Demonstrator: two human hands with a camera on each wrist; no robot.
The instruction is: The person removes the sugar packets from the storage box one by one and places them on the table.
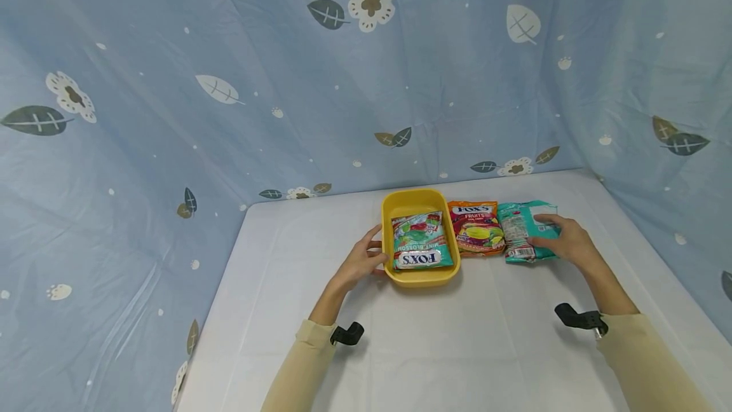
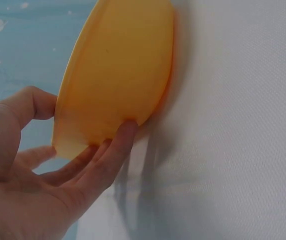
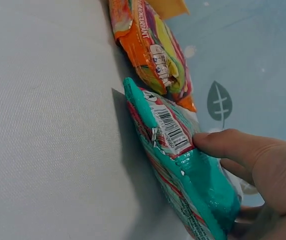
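Note:
My left hand [image 1: 361, 261] holds the side of a yellow plastic tray [image 1: 420, 281], thumb at the rim and fingers against the outer wall. Inside the tray lies a green Fox's Mint Blossom candy bag [image 1: 420, 240], its lettering upside down in the head view. My right hand [image 1: 569, 243] grips a teal candy bag [image 1: 517, 231] at its right end. In the right wrist view, the thumb [image 3: 217, 142] presses beside the barcode on this teal bag [image 3: 207, 180], while other fingers are partly hidden behind it.
Between the tray and the teal bag lies an orange-red Fox's Fruits candy bag [image 1: 476, 229]. All stand on a white-covered table [image 1: 446, 348], toward its back edge. A blue patterned curtain [image 1: 309, 94] hangs behind and along both sides.

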